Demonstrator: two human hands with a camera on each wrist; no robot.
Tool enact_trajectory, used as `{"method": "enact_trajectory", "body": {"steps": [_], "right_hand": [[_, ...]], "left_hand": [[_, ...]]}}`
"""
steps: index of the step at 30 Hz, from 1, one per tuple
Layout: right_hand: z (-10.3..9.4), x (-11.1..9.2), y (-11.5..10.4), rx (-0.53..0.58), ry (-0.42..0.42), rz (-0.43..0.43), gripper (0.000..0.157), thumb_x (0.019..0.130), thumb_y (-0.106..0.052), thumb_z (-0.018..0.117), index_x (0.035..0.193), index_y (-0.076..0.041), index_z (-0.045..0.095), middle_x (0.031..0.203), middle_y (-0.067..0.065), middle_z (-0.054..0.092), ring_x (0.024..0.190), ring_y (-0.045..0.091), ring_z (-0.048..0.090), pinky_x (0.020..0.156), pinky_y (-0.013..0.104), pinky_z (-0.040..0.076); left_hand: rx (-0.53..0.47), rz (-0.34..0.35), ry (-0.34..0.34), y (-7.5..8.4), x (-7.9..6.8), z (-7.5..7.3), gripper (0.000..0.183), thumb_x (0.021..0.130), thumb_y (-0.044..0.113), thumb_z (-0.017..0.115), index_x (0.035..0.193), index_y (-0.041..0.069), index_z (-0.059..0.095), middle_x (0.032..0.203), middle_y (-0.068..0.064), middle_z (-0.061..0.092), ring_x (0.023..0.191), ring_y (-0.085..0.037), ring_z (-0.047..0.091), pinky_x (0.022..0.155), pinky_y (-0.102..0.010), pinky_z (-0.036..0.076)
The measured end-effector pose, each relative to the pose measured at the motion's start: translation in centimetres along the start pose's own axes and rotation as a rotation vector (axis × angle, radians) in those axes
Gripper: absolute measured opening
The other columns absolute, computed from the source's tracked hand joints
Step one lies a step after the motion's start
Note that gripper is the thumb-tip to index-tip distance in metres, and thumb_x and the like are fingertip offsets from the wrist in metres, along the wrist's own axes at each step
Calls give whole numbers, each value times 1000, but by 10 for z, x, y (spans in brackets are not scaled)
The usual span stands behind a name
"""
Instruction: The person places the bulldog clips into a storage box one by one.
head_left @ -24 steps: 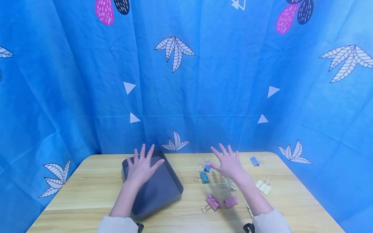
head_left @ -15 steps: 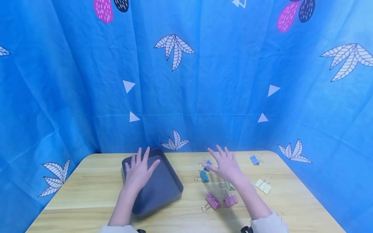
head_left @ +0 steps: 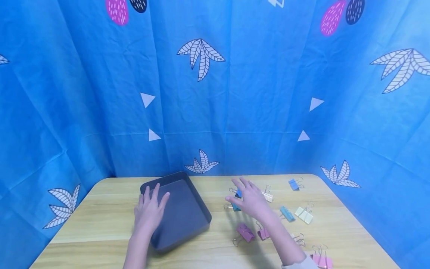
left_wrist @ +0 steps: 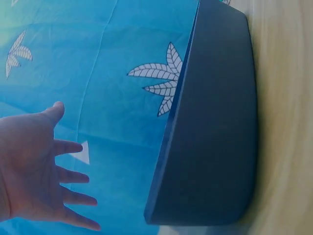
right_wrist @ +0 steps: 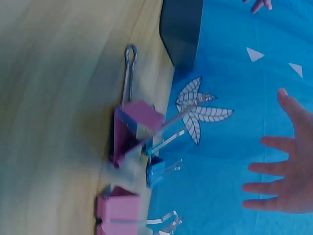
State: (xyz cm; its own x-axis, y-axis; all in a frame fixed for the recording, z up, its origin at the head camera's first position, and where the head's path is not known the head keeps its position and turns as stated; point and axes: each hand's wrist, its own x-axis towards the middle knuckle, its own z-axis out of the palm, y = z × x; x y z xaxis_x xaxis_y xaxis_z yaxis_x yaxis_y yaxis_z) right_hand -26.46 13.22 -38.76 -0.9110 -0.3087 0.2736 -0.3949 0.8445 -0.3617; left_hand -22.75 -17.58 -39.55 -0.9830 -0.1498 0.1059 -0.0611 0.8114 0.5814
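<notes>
My left hand (head_left: 149, 213), fingers spread and holding nothing, hovers at the left side of a dark grey tray (head_left: 183, 215). The left wrist view shows a gap between it and the tray's side wall (left_wrist: 210, 122). Straight fingers also mark my right hand (head_left: 250, 201), which hangs above the binder clips and partly covers a blue clip (head_left: 239, 193) and a teal clip (head_left: 236, 207). Nearer to me lie a magenta clip (head_left: 246, 232) and a pink clip (head_left: 263, 234), both large in the right wrist view, where the hand stays apart from them.
More binder clips lie on the wooden table (head_left: 94, 224) at the right: a blue one (head_left: 294, 185), a pale yellow one (head_left: 304, 215), another teal one (head_left: 287, 213), a white one (head_left: 267, 196) and a pink one (head_left: 322, 260). Blue patterned curtain (head_left: 215, 112) surrounds the table's back and sides.
Both hands have come lower and nearer in the head view, each drifting left. The right arm's shift brings a white and a teal clip into view. Nothing has been taken hold of.
</notes>
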Motion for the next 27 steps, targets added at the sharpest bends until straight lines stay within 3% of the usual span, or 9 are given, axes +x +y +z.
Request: {"method": "enact_trajectory", "body": {"steps": [7, 11, 14, 20, 27], "right_hand": [[13, -2, -15, 125, -2, 44, 64, 86, -48, 57, 136, -11, 43, 136, 19, 41, 123, 41, 36, 93, 61, 32], [23, -2, -19, 223, -7, 42, 58, 88, -44, 57, 132, -8, 47, 133, 18, 44, 122, 38, 38, 95, 56, 33], [30, -2, -22, 322, -13, 40, 54, 89, -40, 57, 130, -6, 49, 128, 17, 50, 114, 36, 48, 90, 51, 41], [45, 0, -26, 479, -79, 61, 47, 89, -29, 59, 126, -1, 50, 120, 18, 55, 98, 31, 58, 73, 39, 52], [58, 1, -35, 523, -131, 44, 39, 89, -14, 58, 123, 3, 51, 116, 22, 56, 94, 34, 59, 73, 43, 51]], "left_hand": [[-75, -72, 8, -16, -5, 1, 79, 94, 57, 23, 144, -4, 12, 142, -35, 1, 126, -55, 4, 95, -68, 10], [-128, -115, 6, -24, -7, 1, 79, 95, 56, 21, 143, -5, 11, 141, -37, 1, 123, -58, 8, 96, -66, 13], [-151, -125, -3, -28, -8, 0, 78, 95, 53, 24, 142, -7, 11, 140, -38, 4, 123, -58, 12, 97, -65, 14], [-146, -94, -22, -31, -6, 0, 67, 98, 32, 39, 137, -16, 15, 137, -39, 14, 123, -54, 17, 98, -62, 18], [-107, -95, -49, -37, -7, 3, 55, 94, 10, 42, 133, -21, 18, 132, -41, 20, 119, -55, 23, 96, -62, 22]]}}
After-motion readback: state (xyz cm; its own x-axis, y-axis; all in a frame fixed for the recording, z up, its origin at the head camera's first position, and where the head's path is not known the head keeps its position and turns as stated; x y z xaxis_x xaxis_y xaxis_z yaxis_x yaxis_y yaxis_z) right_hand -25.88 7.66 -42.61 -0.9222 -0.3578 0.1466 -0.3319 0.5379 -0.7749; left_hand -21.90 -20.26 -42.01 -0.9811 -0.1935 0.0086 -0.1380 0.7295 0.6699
